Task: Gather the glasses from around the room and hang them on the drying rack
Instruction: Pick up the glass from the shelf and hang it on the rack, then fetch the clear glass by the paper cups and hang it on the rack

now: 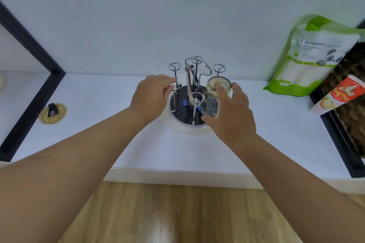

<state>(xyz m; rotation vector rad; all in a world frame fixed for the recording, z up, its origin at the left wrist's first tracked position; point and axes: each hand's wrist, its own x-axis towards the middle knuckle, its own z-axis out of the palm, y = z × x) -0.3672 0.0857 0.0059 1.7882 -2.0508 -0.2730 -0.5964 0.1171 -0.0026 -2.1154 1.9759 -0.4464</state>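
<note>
A chrome drying rack (pixel 195 69) with several ring-topped prongs stands on a round dark base (pixel 177 112) on the white counter. My right hand (pixel 229 112) grips a clear glass (pixel 212 96), held upside down and tilted over the rack's right front side, its bottom toward the wall. My left hand (pixel 152 94) rests on the rack's left side, fingers curled around a low prong and the base rim. Whether a prong is inside the glass I cannot tell.
A green-and-white bag (pixel 308 55) leans on the wall at right, beside a red-and-white tube (pixel 337 94) and a dark tray (pixel 347 120). A round yellow lid (pixel 52 113) lies at left near a black frame (pixel 29 77). Wooden floor lies below the counter edge.
</note>
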